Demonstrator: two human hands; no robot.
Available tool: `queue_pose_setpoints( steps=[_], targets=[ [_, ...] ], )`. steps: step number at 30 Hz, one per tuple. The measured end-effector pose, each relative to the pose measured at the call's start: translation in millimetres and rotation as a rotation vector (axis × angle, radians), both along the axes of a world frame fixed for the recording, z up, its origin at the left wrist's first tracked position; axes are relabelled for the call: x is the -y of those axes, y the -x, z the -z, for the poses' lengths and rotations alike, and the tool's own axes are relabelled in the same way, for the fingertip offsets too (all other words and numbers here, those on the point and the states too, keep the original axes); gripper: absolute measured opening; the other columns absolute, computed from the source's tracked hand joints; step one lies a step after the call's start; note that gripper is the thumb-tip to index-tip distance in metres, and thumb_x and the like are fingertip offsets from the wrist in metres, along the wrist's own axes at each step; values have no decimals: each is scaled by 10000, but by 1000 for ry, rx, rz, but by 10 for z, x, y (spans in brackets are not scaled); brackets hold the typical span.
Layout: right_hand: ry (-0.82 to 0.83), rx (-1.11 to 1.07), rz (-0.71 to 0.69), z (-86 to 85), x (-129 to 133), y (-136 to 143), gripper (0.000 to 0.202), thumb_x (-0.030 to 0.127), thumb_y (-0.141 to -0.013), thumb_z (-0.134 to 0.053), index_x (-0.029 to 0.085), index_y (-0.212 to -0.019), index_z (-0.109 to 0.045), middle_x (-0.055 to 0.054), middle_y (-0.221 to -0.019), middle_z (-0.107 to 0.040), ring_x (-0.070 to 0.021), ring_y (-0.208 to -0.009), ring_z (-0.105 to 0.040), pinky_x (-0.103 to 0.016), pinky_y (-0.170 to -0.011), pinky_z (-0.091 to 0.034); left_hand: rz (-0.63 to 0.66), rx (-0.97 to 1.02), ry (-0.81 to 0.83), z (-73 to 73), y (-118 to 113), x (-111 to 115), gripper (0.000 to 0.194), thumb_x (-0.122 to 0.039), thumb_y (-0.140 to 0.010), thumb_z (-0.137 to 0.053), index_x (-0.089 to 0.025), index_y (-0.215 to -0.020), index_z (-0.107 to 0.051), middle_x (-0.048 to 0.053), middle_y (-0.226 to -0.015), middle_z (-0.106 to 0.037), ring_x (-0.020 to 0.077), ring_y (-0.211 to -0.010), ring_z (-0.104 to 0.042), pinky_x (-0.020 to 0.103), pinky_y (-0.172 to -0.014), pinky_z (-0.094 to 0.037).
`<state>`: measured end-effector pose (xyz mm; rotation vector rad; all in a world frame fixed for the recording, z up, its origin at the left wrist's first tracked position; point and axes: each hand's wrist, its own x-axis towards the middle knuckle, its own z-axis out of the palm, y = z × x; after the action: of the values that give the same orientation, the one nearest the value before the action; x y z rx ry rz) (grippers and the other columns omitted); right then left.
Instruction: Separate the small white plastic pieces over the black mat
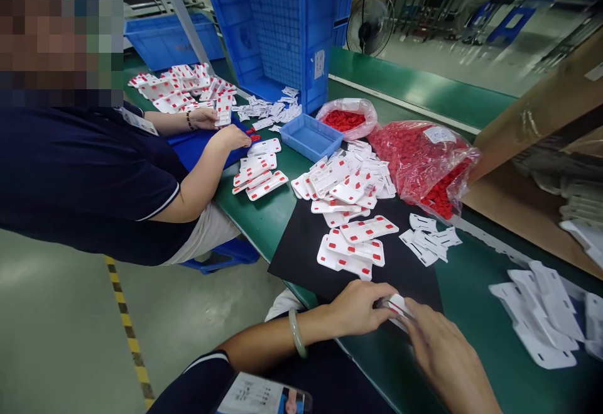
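Observation:
My left hand [360, 306] and my right hand [436, 338] are closed on a small white plastic part [398, 305], one at each end, low over the front of the black mat [296, 257]. The fingers cover most of the part. Just beyond my hands lie a few white plates with red inserts [355, 247], overlapping one another. Behind them rises a larger heap of such plates [346, 181]. Several thin white pieces [429, 239] lie on the right side of the mat. Farther right, plain white plates [541, 313] rest in a loose stack.
Open plastic bags of red pieces [419, 163] stand at the back beside a shallow blue tray [312, 137]. A large blue crate [277, 37] lies behind. At the left, a co-worker [85, 169] handles similar plates. A cardboard box [532, 100] borders the right.

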<state>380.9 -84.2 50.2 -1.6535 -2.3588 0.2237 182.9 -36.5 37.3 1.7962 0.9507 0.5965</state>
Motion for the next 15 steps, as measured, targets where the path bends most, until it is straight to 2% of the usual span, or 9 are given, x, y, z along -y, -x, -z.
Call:
queue_pose_setpoints(
  steps=[2,4,5,6,8,10,12,14,15],
  targets=[
    [95,-103,93,-85,-26,-2,317,506,-935,-410,270,-1079,-565,-6,-891,-668,-163,-704,-637,-254,-567,-512,-75,107,31,8,-4,47,385,-298,-840,-648,-187,-1205,-591,43,-1040,-677,168,-911,-637,257,-846,-477],
    [205,-258,273,-177,-38,34,376,579,-857,-504,246,-1011,-587,-17,-851,-674,-143,-585,-615,-218,-466,-489,-191,230,85,11,-15,113,709,-393,-734,-762,-177,-1347,-480,91,-1209,-627,219,-1078,-602,318,-966,-446],
    [250,-365,367,-214,-37,67,407,599,-817,-551,229,-981,-587,-27,-825,-674,-139,-554,-607,-206,-444,-484,-229,290,129,3,-19,143,804,-421,-689,-795,-169,-1369,-449,102,-1233,-613,229,-1104,-591,326,-979,-441],
    [294,-491,440,-242,-30,108,432,607,-786,-587,212,-962,-584,-36,-807,-672,-144,-557,-614,-201,-459,-500,-242,330,177,-17,-18,165,784,-433,-686,-795,-160,-1343,-468,98,-1199,-628,223,-1070,-604,312,-944,-460],
    [367,-747,497,-269,-3,194,447,590,-767,-623,188,-956,-577,-58,-815,-676,-179,-679,-666,-209,-581,-556,-225,310,227,-102,12,174,492,-418,-786,-708,-142,-1171,-576,54,-1006,-671,166,-867,-633,237,-759,-485],
    [364,-904,497,-280,33,250,456,541,-775,-645,178,-1042,-574,-81,-945,-690,-212,-872,-685,-223,-730,-570,-163,169,155,-244,90,134,265,-379,-868,-608,-139,-981,-617,15,-837,-647,118,-705,-585,197,-629,-428],
    [255,-905,474,-299,66,256,529,491,-780,-662,197,-1201,-533,-89,-1165,-649,-217,-1044,-646,-211,-815,-551,-64,-13,-25,-409,198,62,189,-331,-893,-565,-150,-926,-608,12,-813,-630,125,-723,-574,206,-656,-416],
    [178,-769,424,-328,86,226,545,468,-819,-626,243,-1299,-500,-64,-1316,-571,-213,-1169,-578,-180,-815,-543,58,-149,-194,-546,294,-16,140,-285,-903,-539,-167,-949,-598,26,-879,-644,156,-818,-598,230,-741,-430],
    [175,-683,390,-339,89,208,508,465,-846,-590,262,-1306,-511,-47,-1328,-564,-209,-1186,-567,-164,-780,-547,108,-205,-252,-592,326,-50,131,-275,-905,-530,-172,-956,-592,32,-897,-648,168,-843,-606,241,-762,-433]
  ],
)
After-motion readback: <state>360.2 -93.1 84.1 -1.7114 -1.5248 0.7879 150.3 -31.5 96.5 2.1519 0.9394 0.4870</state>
